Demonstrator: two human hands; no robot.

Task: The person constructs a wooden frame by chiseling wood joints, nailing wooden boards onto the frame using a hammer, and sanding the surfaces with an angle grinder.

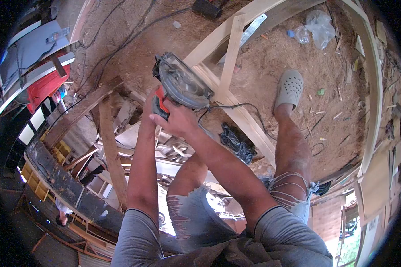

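A circular saw [182, 84] with a dark, dusty guard and a red and black handle [160, 104] is held out in front of me. My left hand [150, 101] is closed round the handle from the left side. Against its other side is my right hand [182, 119], closed too, its thumb pointing left; some fingers of both hands are hidden. The saw's base lies at the edge of a pale wooden board [249, 122], and whether it touches the board I cannot tell. A black power cord [243, 105] runs from the saw across the board.
My foot in a grey clog [290, 86] stands on the dirt floor, right of the board. A wooden brace [231, 58] joins the frame. Offcuts [178, 151] and a black plastic bag [236, 142] lie below. Clear plastic [320, 29] is at upper right; cables [116, 51] cross at upper left.
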